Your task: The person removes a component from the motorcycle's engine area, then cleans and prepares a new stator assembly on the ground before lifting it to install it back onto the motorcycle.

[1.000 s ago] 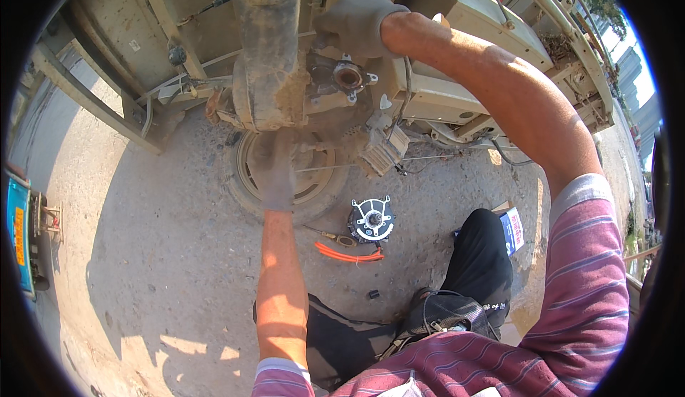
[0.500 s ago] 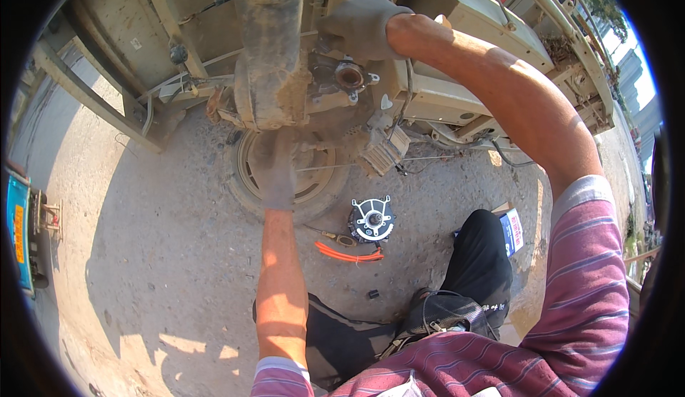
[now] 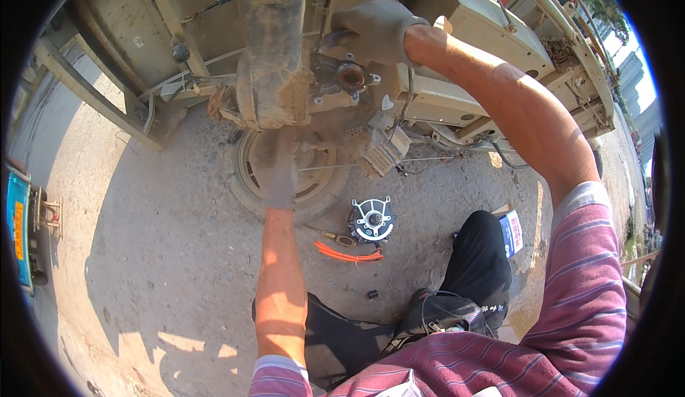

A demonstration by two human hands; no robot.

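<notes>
My left hand (image 3: pixel 282 176), in a grey work glove, reaches up to the lower end of a dusty, thick metal tube (image 3: pixel 275 62). Its fingers are hidden behind the tube's end and a haze of dust. Also gloved in grey, my right hand (image 3: pixel 382 29) is raised at the upper middle, just above a greasy metal housing (image 3: pixel 328 76) with bolt lugs and a rusty round opening (image 3: pixel 352 77). The right fingers curl round something dark (image 3: pixel 337 38) at the housing's top edge; its kind does not show.
Beneath the tube stands a wheel (image 3: pixel 242 176). On the concrete lie a round silver-and-black motor (image 3: pixel 372 220), an orange looped strip (image 3: pixel 349 254), a metal-ended tool (image 3: pixel 344 241) and a small black piece (image 3: pixel 372 294). A printed box (image 3: pixel 511 233) lies by my knee. Metal frame beams (image 3: pixel 93 90) rise at left.
My right hand has moved a little to the right, uncovering more of the dark thing by its fingers. My left hand has hardly moved.
</notes>
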